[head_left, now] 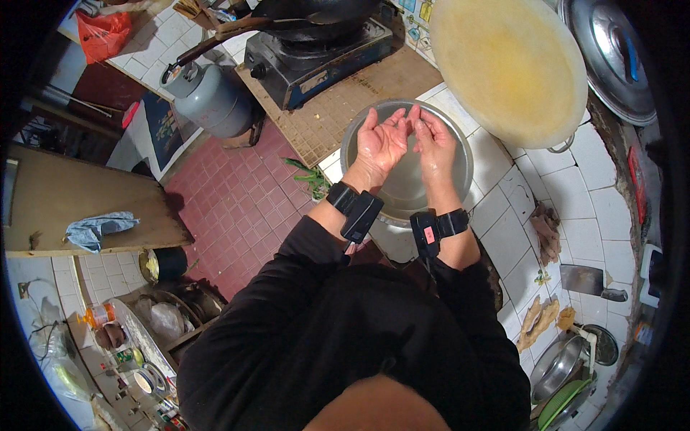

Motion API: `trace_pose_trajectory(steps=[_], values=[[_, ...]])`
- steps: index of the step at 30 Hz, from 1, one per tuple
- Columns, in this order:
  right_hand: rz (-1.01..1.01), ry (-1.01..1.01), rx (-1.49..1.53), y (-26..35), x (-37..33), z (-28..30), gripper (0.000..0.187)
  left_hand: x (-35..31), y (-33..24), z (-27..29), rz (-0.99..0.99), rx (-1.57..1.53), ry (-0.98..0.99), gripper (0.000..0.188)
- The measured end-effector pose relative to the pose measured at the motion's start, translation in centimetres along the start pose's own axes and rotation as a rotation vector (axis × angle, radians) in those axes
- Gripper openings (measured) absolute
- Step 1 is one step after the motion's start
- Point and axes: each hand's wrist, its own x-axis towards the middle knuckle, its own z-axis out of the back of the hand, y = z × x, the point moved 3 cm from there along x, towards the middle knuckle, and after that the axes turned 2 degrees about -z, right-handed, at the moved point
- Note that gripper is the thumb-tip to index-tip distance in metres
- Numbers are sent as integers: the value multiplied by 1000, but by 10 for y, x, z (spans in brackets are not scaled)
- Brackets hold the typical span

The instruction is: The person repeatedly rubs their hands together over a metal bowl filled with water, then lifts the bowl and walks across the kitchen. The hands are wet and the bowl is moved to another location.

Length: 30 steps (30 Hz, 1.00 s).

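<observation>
A round metal basin (350, 144) of what looks like water stands on the white tiled counter in front of me. My left hand (384, 140) is over it, palm turned up and fingers loosely bent, with nothing in it. Beside it, my right hand (435, 147) is turned on edge with its fingers stretched out, and nothing shows in it. The fingertips of both hands meet or nearly meet above the basin. Both hands look wet. Each wrist wears a black strapped device.
A gas stove (316, 61) with a black wok (316, 14) stands beyond the basin, a gas cylinder (215, 100) to its left. At the right are a large round yellowish board (510, 72), a metal lid (611, 57), a cleaver (582, 280) and a metal bowl (557, 366).
</observation>
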Motion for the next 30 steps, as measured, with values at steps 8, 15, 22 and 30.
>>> trace_pose_trajectory(steps=[8,15,22,30], values=[[-30,75,34,15,0,-6,23,1,1,10,86,-73,1,66],[-90,124,97,16,-3,-9,18,0,-3,6,76,-18,41,57],[-54,106,97,9,-4,-2,25,1,-3,-1,-48,323,76,29],[-37,92,160,11,-8,-3,25,2,4,-4,-152,452,50,29]])
